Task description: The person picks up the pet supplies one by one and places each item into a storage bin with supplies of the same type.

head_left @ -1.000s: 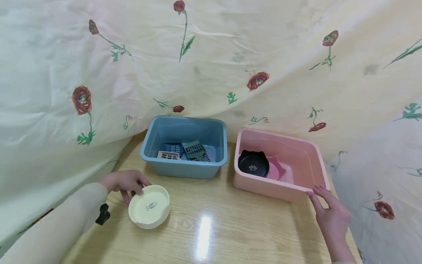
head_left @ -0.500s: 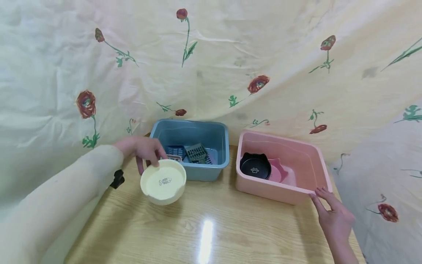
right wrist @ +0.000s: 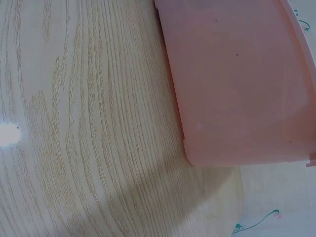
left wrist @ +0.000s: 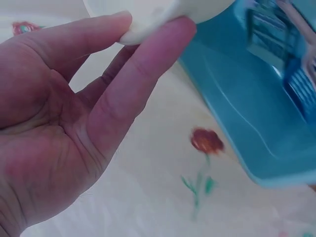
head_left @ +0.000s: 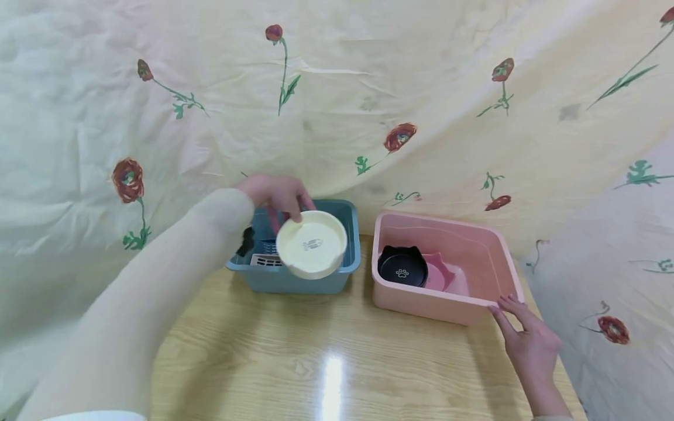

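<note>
My left hand (head_left: 279, 196) pinches the rim of a cream pet bowl (head_left: 312, 245) with a fish drawing inside. In the head view the bowl hangs in front of the blue bin (head_left: 295, 283), hiding part of it. The left wrist view shows thumb and fingers on the bowl's edge (left wrist: 148, 24), beside the blue bin (left wrist: 232, 98). My right hand (head_left: 532, 339) holds the near right corner of the pink bin (head_left: 421, 303) by its rim. Inside the pink bin are a black cat-eared bowl (head_left: 403, 268) with a paw print and a pink cat-eared bowl (head_left: 438, 273).
Slotted litter scoops lie in the blue bin, among them a pale one (head_left: 265, 260). Both bins stand on a wooden table (head_left: 295, 351) against a flowered cloth (head_left: 337, 117). The cloth also hangs along both sides.
My left hand has lifted the cream bowl from low on the left, moving it up and rightward to the blue bin. The right hand stays on the pink bin's corner.
</note>
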{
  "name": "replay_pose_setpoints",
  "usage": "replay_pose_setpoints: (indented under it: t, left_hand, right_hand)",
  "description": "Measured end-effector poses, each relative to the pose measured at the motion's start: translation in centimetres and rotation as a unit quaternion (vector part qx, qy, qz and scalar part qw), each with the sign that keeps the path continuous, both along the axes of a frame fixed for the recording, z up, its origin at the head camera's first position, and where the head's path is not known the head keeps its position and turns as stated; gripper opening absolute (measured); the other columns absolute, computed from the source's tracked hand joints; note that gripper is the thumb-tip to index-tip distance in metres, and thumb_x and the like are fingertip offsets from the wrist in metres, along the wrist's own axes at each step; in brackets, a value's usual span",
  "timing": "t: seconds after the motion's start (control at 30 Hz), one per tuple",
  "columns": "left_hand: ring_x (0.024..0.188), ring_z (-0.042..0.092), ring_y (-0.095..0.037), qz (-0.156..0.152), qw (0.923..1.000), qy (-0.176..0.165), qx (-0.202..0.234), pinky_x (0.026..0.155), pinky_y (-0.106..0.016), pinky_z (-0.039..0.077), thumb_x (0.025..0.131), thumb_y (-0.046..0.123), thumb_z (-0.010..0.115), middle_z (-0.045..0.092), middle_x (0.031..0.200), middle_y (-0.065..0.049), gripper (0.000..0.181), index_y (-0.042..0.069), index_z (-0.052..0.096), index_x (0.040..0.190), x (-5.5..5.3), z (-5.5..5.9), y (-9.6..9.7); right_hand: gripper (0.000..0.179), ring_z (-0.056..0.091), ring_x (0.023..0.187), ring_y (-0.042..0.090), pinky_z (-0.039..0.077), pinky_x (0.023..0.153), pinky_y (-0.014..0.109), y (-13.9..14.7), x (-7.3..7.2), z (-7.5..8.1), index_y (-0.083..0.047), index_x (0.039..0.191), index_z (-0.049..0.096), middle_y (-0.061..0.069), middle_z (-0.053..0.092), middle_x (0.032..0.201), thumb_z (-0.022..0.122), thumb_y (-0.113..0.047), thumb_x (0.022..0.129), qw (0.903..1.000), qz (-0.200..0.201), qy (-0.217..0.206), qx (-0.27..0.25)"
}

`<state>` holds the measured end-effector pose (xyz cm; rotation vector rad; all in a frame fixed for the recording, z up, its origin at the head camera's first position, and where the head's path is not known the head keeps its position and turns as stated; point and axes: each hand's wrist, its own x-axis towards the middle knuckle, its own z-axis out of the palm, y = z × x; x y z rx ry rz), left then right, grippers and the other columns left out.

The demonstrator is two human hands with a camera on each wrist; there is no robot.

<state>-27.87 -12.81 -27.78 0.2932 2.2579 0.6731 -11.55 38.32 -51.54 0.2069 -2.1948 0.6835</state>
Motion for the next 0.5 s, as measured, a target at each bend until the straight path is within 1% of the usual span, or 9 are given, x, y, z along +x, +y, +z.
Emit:
replay_pose_setpoints:
  t: [0.07,0.1,0.17,0.2,0.23,0.33,0.43,0.5]
  left_hand:
    - [0.087,0.072,-0.025,-0.006,1.0,0.003,0.003,0.074,-0.041,0.067,0.101,-0.002,0.067,0.071,0.12,-0.015,0.042,0.009,0.068,0.141,-0.8,-0.1,1.8]
    - [0.088,0.074,-0.025,-0.009,0.9999,0.005,0.005,0.074,-0.041,0.067,0.101,-0.002,0.067,0.072,0.121,-0.015,0.043,0.009,0.068,0.142,-1.2,-0.2,2.7]
    - [0.092,0.075,-0.026,-0.019,0.9997,0.009,0.007,0.074,-0.04,0.067,0.101,-0.002,0.067,0.072,0.124,-0.014,0.045,0.011,0.067,0.144,-1.5,-0.2,4.6]
    - [0.093,0.075,-0.027,-0.025,0.9995,0.012,0.011,0.074,-0.04,0.067,0.101,-0.002,0.067,0.072,0.124,-0.014,0.044,0.011,0.068,0.144,-1.6,-0.2,5.6]
    - [0.093,0.075,-0.027,-0.03,0.9993,0.016,0.014,0.074,-0.04,0.067,0.101,-0.002,0.067,0.072,0.125,-0.013,0.044,0.012,0.068,0.143,-1.8,-0.2,6.6]
    - [0.097,0.075,-0.027,-0.041,0.9984,0.03,0.023,0.074,-0.04,0.067,0.102,-0.003,0.066,0.07,0.128,-0.011,0.044,0.013,0.069,0.143,-2.2,-0.4,9.6]
    - [0.097,0.074,-0.028,-0.046,0.9975,0.043,0.032,0.073,-0.039,0.067,0.102,-0.003,0.066,0.069,0.126,-0.01,0.043,0.013,0.07,0.141,-2.9,-0.8,12.4]
    - [0.098,0.074,-0.029,-0.049,0.997,0.045,0.039,0.073,-0.039,0.067,0.103,-0.003,0.065,0.07,0.124,-0.011,0.043,0.012,0.069,0.143,-3.3,-1.0,14.0]
  right_hand:
    - [0.033,0.047,0.121,-0.029,0.035,0.108,0.002,0.0,-0.1,0.1,0.004,0.102,0.082,0.027,0.077,0.105,0.086,-0.027,0.092,1.0,0.0,-0.001,-0.003]
    - [0.028,0.048,0.12,-0.029,0.035,0.107,0.002,-0.1,-0.1,0.1,0.004,0.102,0.082,0.026,0.077,0.105,0.09,-0.018,0.087,1.0,0.0,-0.001,-0.004]
    - [0.028,0.048,0.12,-0.029,0.035,0.107,0.002,0.0,-0.2,0.1,0.003,0.102,0.082,0.026,0.077,0.105,0.092,-0.004,0.077,1.0,-0.002,-0.003,-0.003]
    - [0.03,0.048,0.12,-0.029,0.035,0.107,0.002,0.0,-0.3,0.0,0.003,0.102,0.082,0.025,0.077,0.105,0.093,-0.001,0.074,1.0,-0.002,-0.003,-0.002]
    - [0.029,0.048,0.12,-0.029,0.035,0.107,0.002,0.0,-0.3,0.0,0.003,0.102,0.082,0.026,0.077,0.105,0.093,-0.001,0.075,1.0,-0.002,-0.005,0.0]
    - [0.026,0.048,0.121,-0.029,0.036,0.109,0.004,0.2,-0.2,0.0,0.004,0.103,0.082,0.026,0.077,0.104,0.091,-0.008,0.082,1.0,-0.002,-0.008,0.006]
    - [0.027,0.049,0.122,-0.027,0.038,0.111,0.007,0.3,0.0,0.2,0.005,0.104,0.081,0.026,0.077,0.104,0.088,-0.015,0.088,1.0,0.0,-0.006,0.006]
    - [0.027,0.049,0.123,-0.027,0.038,0.112,0.008,0.2,0.0,0.2,0.005,0.105,0.082,0.025,0.078,0.105,0.087,-0.015,0.088,0.9999,0.0,-0.004,0.01]
